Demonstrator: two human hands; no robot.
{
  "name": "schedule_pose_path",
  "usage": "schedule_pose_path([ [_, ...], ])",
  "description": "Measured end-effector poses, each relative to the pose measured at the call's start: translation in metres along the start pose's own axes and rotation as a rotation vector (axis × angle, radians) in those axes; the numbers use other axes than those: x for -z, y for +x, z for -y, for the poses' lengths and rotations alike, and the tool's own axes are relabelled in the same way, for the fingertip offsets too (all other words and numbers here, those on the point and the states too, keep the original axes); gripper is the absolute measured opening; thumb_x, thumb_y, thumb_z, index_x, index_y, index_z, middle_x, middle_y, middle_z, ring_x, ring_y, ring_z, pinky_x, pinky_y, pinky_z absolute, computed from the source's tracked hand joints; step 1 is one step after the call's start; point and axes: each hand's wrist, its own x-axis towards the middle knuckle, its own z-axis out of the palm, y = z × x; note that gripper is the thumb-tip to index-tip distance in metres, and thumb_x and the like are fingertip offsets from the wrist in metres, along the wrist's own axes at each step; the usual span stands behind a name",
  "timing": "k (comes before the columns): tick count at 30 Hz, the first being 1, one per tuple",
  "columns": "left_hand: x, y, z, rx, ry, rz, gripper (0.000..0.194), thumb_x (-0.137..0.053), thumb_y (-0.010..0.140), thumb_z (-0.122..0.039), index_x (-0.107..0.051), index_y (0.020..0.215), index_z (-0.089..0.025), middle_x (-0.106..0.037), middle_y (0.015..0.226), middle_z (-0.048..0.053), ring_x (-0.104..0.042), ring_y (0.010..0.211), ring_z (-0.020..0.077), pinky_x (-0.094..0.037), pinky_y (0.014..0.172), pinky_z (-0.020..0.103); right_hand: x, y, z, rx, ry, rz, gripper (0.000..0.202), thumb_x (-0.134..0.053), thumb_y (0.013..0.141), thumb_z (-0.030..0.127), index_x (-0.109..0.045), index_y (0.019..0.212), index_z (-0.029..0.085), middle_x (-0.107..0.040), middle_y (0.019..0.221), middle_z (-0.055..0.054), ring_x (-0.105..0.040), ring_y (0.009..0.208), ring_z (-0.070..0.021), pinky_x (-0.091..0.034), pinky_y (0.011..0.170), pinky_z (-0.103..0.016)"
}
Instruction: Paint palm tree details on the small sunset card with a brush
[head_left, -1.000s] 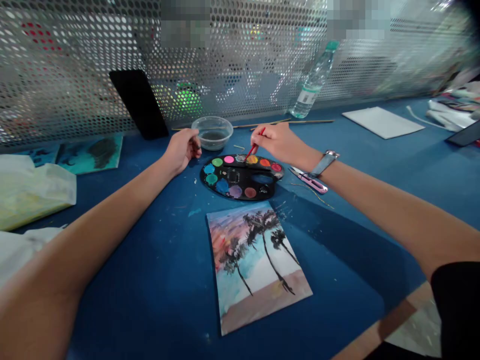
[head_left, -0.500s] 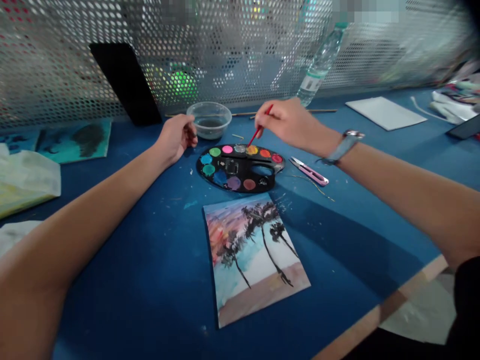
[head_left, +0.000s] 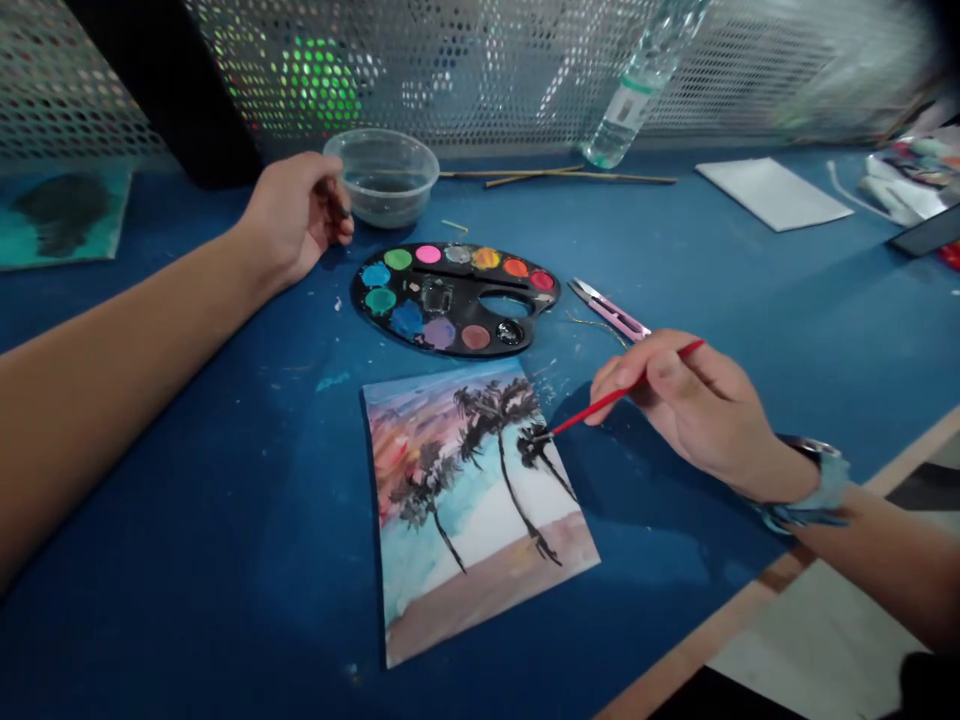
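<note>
My right hand (head_left: 690, 410) pinches a thin red paintbrush (head_left: 600, 404). The brush tip touches the dark crown of the rightmost palm tree on a small painting (head_left: 480, 510), which shows black palms against a pink and blue sky. Just above the painting lies a black oval palette (head_left: 491, 290) with round wells of several colours. My left hand (head_left: 304, 215) rests on the table with its fingers loosely curled, right beside a clear plastic bowl (head_left: 390, 190) of dark water; nothing shows in it.
Pink-handled thread snips (head_left: 611, 310) lie right of the palette. Behind stand a tilted water bottle (head_left: 626, 115) and a dark upright slab (head_left: 172, 90) against perforated metal mesh. Thin sticks (head_left: 525, 176) and a white panel (head_left: 772, 192) lie at the back; a teal painting (head_left: 67, 215) is at left.
My right hand has moved the paintbrush from the palette's upper wells down to the painting. The view has tipped downward; my left hand stays by the bowl.
</note>
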Motion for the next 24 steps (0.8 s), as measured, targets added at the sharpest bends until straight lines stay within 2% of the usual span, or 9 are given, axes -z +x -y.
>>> schedule_pose_path([
  [4, 0.0007, 0.0007, 0.0011, -0.008, 0.004, -0.006, 0.035, -0.052, 0.095, -0.027, -0.040, 0.062, -0.020, -0.044, 0.059, 0.002, -0.037, 0.053, 0.0137, -0.032, 0.052, 0.029, 0.0005, 0.0033, -0.0013, -0.018, 0.013, 0.004, 0.020, -0.055, 0.100, 0.037, -0.070, 0.092, 0.027, -0.071, 0.084, 0.000, -0.073, 0.071, -0.0159, -0.058, 0.073, -0.035],
  [9, 0.0011, 0.0014, 0.0007, -0.008, 0.016, 0.006, 0.033, -0.047, 0.093, -0.021, -0.041, 0.061, -0.019, -0.045, 0.059, 0.003, -0.039, 0.054, 0.0137, -0.033, 0.051, 0.028, -0.0008, 0.0017, 0.0010, -0.031, -0.019, 0.052, 0.022, -0.050, 0.103, 0.036, -0.069, 0.095, 0.028, -0.072, 0.077, -0.001, -0.074, 0.077, -0.0194, -0.056, 0.077, -0.038],
  [17, 0.0047, 0.0047, 0.0012, -0.040, 0.026, 0.053, 0.032, -0.045, 0.096, -0.018, -0.040, 0.064, -0.018, -0.045, 0.060, -0.001, -0.042, 0.050, 0.0114, -0.034, 0.048, 0.023, -0.0054, -0.0005, 0.0031, 0.015, -0.084, 0.085, 0.019, -0.055, 0.100, 0.038, -0.071, 0.096, 0.028, -0.074, 0.078, -0.002, -0.073, 0.071, -0.0212, -0.057, 0.073, -0.042],
  [21, 0.0054, 0.0047, 0.0015, -0.036, 0.035, 0.053, 0.035, -0.049, 0.101, -0.026, -0.041, 0.069, -0.017, -0.046, 0.061, -0.004, -0.043, 0.051, 0.0090, -0.037, 0.049, 0.020, -0.0042, 0.0001, 0.0009, 0.076, -0.158, -0.028, 0.021, -0.060, 0.097, 0.042, -0.073, 0.088, 0.028, -0.071, 0.073, -0.002, -0.071, 0.066, -0.0203, -0.057, 0.069, -0.041],
  [24, 0.0046, 0.0038, 0.0017, -0.034, 0.036, 0.051, 0.036, -0.049, 0.102, -0.026, -0.041, 0.068, -0.017, -0.046, 0.061, -0.005, -0.043, 0.050, 0.0087, -0.037, 0.049, 0.020, -0.0030, -0.0002, -0.0003, 0.117, -0.144, -0.083, 0.021, -0.059, 0.097, 0.041, -0.072, 0.088, 0.028, -0.070, 0.073, -0.002, -0.069, 0.062, -0.0193, -0.056, 0.066, -0.040],
])
